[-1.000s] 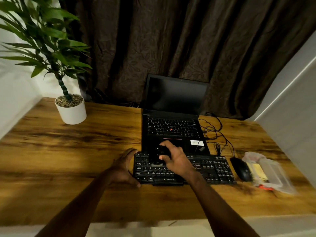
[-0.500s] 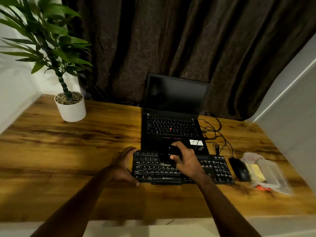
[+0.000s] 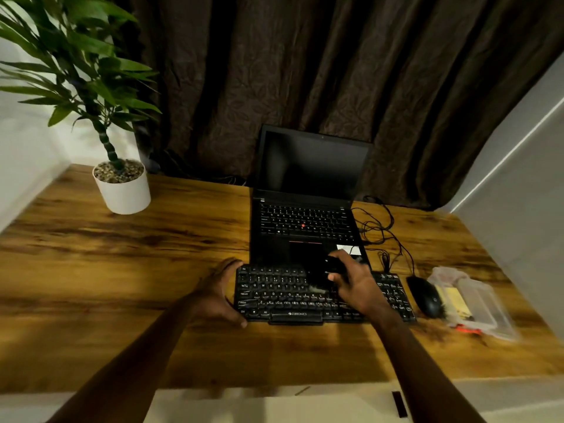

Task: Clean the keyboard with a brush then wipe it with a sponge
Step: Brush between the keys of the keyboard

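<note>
Home desk — laptop (image 3: 305, 221), potted plant (image 3: 119, 175), curtain (image 3: 305, 71).

1. The black keyboard (image 3: 274, 293) lies flat on my desk (image 3: 152, 270), just in front of the laptop (image 3: 305, 224).
2. The dark brush (image 3: 328, 271) in my right hand (image 3: 357, 285) is tilted, its pale bristles on the middle keys.

Left forearm (image 3: 131, 361): yours shows bare up to the frame's lower edge.
Right forearm (image 3: 427, 370): bare likewise.
Left grip (image 3: 216, 297): bare hand.
Right grip (image 3: 357, 285): bare hand.
</note>
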